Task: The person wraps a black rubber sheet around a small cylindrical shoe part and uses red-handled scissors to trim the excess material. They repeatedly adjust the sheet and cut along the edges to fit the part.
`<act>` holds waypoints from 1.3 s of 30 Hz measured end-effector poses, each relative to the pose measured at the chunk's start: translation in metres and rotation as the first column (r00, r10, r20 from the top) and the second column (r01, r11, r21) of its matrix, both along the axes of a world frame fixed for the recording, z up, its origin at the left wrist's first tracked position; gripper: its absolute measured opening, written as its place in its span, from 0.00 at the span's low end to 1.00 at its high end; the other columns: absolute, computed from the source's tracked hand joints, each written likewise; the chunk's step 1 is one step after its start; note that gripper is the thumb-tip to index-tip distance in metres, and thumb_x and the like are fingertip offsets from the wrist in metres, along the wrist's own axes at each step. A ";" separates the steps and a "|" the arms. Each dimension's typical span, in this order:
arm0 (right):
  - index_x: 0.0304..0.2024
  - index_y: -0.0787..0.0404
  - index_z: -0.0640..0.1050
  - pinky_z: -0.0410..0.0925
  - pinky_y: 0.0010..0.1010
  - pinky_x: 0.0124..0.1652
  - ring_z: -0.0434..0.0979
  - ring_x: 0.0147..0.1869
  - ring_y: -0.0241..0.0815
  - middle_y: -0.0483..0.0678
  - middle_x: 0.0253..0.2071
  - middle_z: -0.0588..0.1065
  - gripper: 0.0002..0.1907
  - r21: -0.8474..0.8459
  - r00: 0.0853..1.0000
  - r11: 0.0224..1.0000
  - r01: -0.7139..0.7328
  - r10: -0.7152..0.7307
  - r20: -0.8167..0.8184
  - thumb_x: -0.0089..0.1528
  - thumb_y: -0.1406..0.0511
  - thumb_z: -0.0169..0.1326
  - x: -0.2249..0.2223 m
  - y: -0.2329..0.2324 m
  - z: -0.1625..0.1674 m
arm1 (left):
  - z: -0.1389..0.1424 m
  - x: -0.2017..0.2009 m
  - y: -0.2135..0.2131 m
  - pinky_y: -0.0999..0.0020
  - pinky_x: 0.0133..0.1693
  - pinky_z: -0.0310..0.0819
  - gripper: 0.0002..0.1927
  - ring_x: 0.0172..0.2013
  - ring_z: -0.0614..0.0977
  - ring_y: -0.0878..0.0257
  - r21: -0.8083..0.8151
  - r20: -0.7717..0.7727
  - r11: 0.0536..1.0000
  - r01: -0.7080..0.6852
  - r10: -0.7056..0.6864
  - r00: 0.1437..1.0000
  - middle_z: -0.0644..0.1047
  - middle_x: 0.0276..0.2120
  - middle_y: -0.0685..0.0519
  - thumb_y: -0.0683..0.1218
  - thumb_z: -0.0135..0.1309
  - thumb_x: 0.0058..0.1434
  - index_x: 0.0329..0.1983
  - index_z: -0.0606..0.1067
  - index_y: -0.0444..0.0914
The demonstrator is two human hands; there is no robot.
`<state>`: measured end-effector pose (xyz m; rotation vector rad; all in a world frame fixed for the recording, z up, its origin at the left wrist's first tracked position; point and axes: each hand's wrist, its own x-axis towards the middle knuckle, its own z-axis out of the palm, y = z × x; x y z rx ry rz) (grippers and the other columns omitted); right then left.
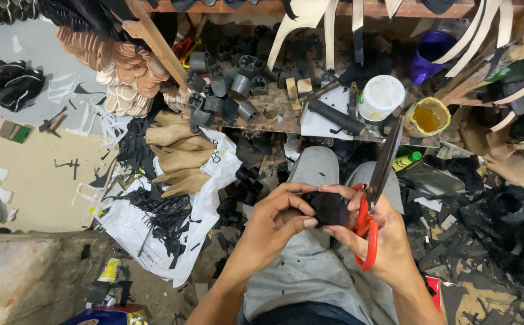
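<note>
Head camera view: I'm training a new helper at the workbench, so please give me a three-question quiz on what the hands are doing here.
1. True or false: the right hand carries scissors with red handles.
2. What do both hands grip between their fingertips?
A. a white tub
B. a small black piece
C. a wooden shoe form
3. Fill in: the scissors' blades point ____, towards the bench.

Key
1. True; the red loops sit around that hand's fingers.
2. B; the left hand pinches it from one side, the right from the other.
3. Up, away from the person's lap, ending near the white tub.
</note>
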<state>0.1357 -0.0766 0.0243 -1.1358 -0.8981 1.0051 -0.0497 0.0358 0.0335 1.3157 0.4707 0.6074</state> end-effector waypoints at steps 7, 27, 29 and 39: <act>0.41 0.60 0.65 0.66 0.17 0.31 0.66 0.33 0.24 0.60 0.61 0.76 0.24 -0.036 0.995 0.999 0.006 -0.002 0.097 0.53 0.78 0.65 0.001 0.001 -0.002 | 0.003 -0.001 0.000 0.72 0.51 0.79 0.01 0.50 0.80 0.64 0.159 -0.110 0.987 -0.030 0.048 0.993 0.73 0.59 0.47 0.34 0.55 0.66 0.39 0.74 0.30; 0.43 0.61 0.65 0.79 0.29 0.45 0.82 0.49 0.35 0.64 0.63 0.72 0.20 0.007 0.994 0.994 -0.110 0.110 -0.025 0.56 0.78 0.60 0.005 0.003 -0.008 | -0.003 -0.008 0.002 0.73 0.50 0.74 0.06 0.52 0.74 0.66 0.095 -0.051 0.990 0.102 -0.098 0.994 0.65 0.57 0.49 0.32 0.53 0.65 0.39 0.70 0.33; 0.43 0.61 0.64 0.79 0.29 0.45 0.82 0.50 0.37 0.65 0.62 0.71 0.21 -0.002 0.994 0.995 -0.101 0.101 -0.050 0.55 0.78 0.59 0.004 0.004 -0.008 | -0.009 -0.009 -0.004 0.73 0.51 0.74 0.06 0.53 0.73 0.65 0.148 -0.023 0.986 0.079 -0.076 0.997 0.63 0.59 0.49 0.32 0.50 0.65 0.41 0.70 0.34; 0.45 0.59 0.63 0.71 0.22 0.38 0.74 0.43 0.31 0.65 0.60 0.74 0.24 0.103 0.997 0.993 -0.063 0.057 0.056 0.57 0.78 0.63 0.002 0.007 -0.019 | -0.028 -0.004 -0.011 0.68 0.53 0.75 0.22 0.52 0.77 0.61 -0.193 0.268 0.981 0.016 0.038 0.963 0.61 0.65 0.49 0.35 0.60 0.60 0.54 0.66 0.38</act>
